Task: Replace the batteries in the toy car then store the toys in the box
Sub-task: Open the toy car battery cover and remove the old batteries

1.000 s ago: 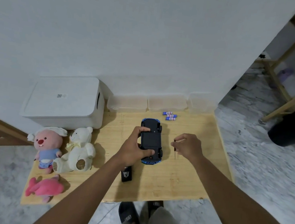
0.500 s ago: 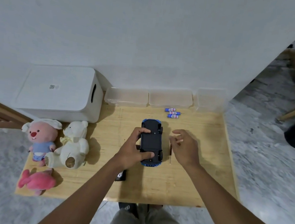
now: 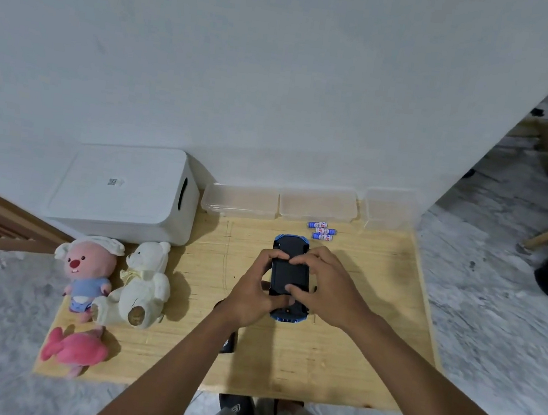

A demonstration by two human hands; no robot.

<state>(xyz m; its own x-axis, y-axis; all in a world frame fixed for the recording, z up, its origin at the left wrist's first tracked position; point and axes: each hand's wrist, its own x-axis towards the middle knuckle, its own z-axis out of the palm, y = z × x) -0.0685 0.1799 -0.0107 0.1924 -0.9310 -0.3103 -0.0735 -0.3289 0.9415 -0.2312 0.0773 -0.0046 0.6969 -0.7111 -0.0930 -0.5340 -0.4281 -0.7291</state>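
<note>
Both my left hand [image 3: 256, 295] and right hand [image 3: 326, 288] clasp the upside-down blue plastic toy car [image 3: 289, 273], its long axis pointing away from me, black underside up.

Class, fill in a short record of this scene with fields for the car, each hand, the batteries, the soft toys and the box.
car: blue toy car, upside down on the wooden table
left hand: gripping the car's left side
right hand: on the car's underside and right side
batteries: three, loose on the table beyond the car
soft toys: pink-faced plush, white bear, pink plush, at the table's left end
box: white, lid shut, back left
</note>
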